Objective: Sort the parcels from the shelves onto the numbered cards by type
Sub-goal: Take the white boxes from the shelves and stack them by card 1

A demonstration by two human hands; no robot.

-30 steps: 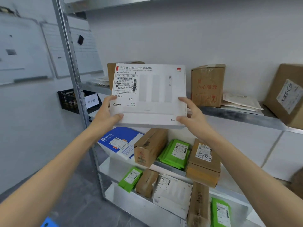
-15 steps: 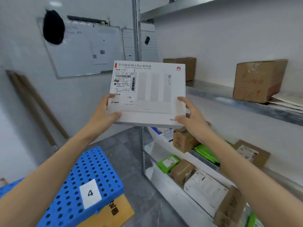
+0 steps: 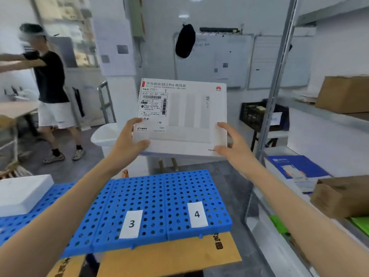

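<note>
A: What is seen at the far left?

B: A person (image 3: 51, 86) in a black top and white shorts is seen, blurred – no such figure was shown half a second ago. Below, a white foam block (image 3: 22, 193) is laid on the blue board (image 3: 155, 198).

A: And the board itself?

B: Card 3 (image 3: 131, 223) and card 4 (image 3: 197, 214) are both shown on it, side by side; earlier only card 4 was in view, low at the left. Cardboard (image 3: 169, 254) is seen under the board's near edge.

A: Where is the parcel held?

B: The white box (image 3: 182, 116) is held in the air above the board's far edge, label side toward the camera. Its lower left corner is clasped by the left hand (image 3: 129, 142), thumb laid on the face. Its lower right corner is clasped by the right hand (image 3: 231, 144) in the same way. The grasp is unchanged from before.

A: And the right side?

B: The shelves (image 3: 279, 80) have been shifted to the right edge of the view. A brown box (image 3: 345, 93) is seen on the upper level, a blue parcel (image 3: 295, 166) and another brown box (image 3: 343, 196) lower down.
</note>
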